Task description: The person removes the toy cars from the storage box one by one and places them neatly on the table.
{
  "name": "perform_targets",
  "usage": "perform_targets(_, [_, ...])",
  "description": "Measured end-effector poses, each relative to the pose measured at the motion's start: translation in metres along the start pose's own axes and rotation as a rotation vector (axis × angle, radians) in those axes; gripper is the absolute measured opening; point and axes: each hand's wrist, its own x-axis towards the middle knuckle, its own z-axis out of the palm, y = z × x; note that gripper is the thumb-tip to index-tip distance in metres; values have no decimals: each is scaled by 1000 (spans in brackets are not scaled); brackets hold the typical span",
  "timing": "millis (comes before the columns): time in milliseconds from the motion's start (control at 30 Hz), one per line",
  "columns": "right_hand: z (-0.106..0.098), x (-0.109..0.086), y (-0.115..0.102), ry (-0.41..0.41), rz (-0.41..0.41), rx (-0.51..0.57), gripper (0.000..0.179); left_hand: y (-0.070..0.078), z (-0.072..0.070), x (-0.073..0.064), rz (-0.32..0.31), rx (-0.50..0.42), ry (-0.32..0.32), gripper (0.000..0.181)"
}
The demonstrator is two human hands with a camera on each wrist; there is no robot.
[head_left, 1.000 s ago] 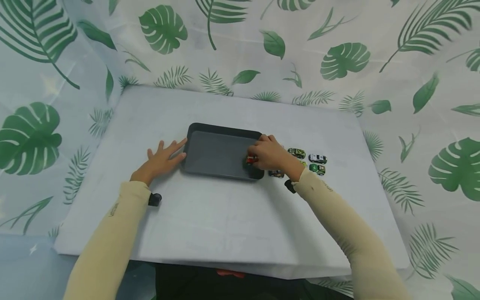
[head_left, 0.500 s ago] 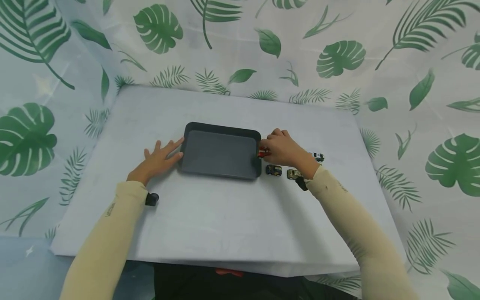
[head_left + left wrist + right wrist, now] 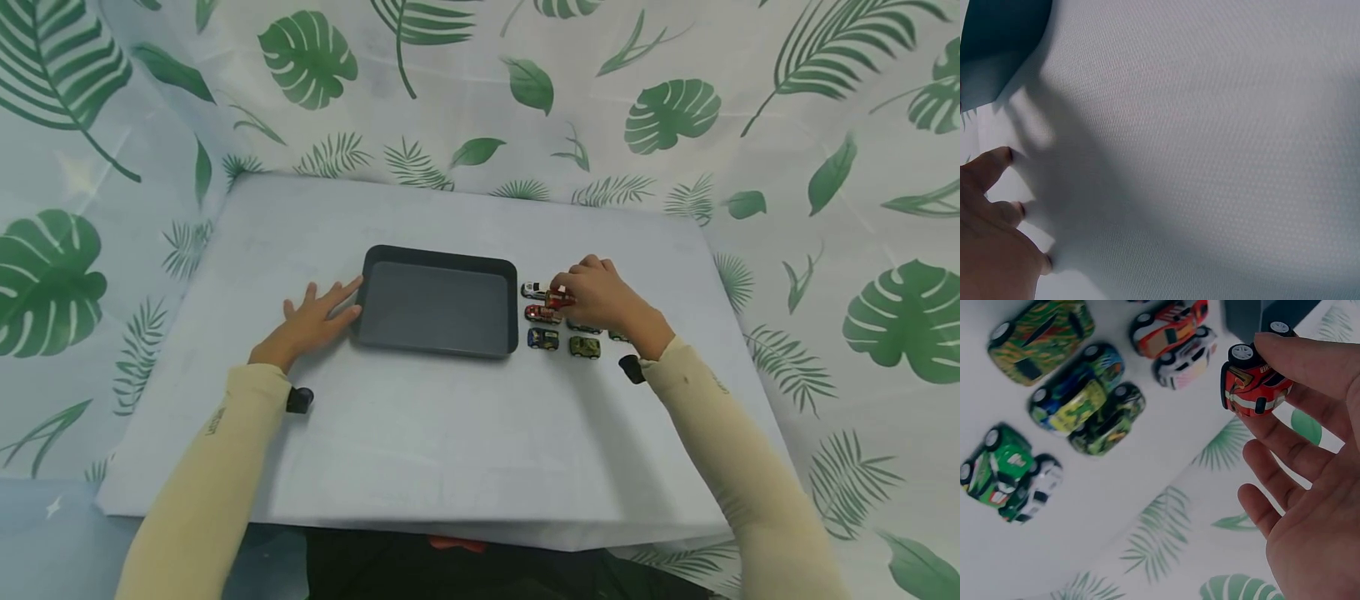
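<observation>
My right hand [image 3: 606, 295] pinches a small red toy car [image 3: 1254, 381] between thumb and fingers. It hangs just over the group of toy cars, right of the dark grey tray [image 3: 442, 312]. Beneath or beside that hand lie a white toy car [image 3: 533, 290], a red one [image 3: 542, 314], a blue one [image 3: 543, 338] and a camouflage one [image 3: 585, 347]; others are partly hidden by the hand. At the tray's left side my left hand [image 3: 306, 325] lies with fingers spread, fingertips right at the rim. Nothing is in its grasp.
The right wrist view shows more of the cars close together, among them a green toy car [image 3: 1000, 465] and an orange-and-green one [image 3: 1041, 337]. A white cloth covers the table [image 3: 420, 442]. Leaf-printed curtain [image 3: 600, 117] hangs behind and at both sides.
My right hand has moved right with the red toy car, from over the tray's right end to above the other cars. The left hand stays at the tray's left rim.
</observation>
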Motion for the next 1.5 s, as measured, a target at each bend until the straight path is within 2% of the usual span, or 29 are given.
perform_targets(433, [11, -38, 32, -9, 97, 31, 37, 6, 2, 0, 3, -4, 5, 70])
perform_targets(833, [25, -72, 56, 14, 142, 65, 38, 5, -2, -5, -3, -13, -1, 70])
perform_targets(1133, [43, -90, 65, 5, 160, 71, 35, 2, -1, -6, -1, 0, 0, 71])
perform_targets(1500, [56, -100, 71, 5, 195, 62, 34, 7, -1, -5, -12, -5, -1, 71])
